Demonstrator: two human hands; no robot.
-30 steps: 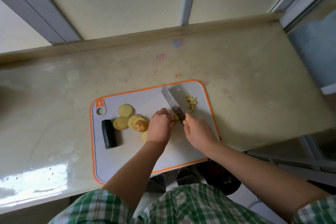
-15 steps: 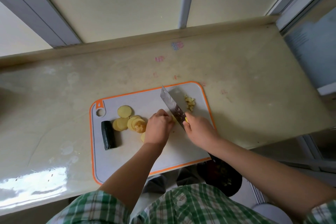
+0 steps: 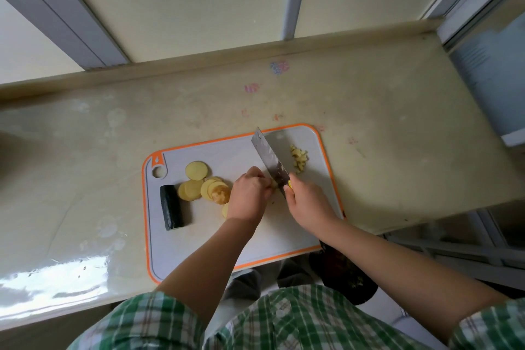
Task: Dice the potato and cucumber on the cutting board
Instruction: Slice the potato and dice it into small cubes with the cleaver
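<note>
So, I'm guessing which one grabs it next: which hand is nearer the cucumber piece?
Left. The left hand, holding potato against the knife, is right of the cucumber piece, past the potato slices; the right hand, gripping the knife, is farther right.

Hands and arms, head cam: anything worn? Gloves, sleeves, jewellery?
No gloves on the left hand or the right hand, and no rings, watch or bands show. The forearms are bare up to the short sleeves of a green-and-white plaid shirt with a white button.
</note>
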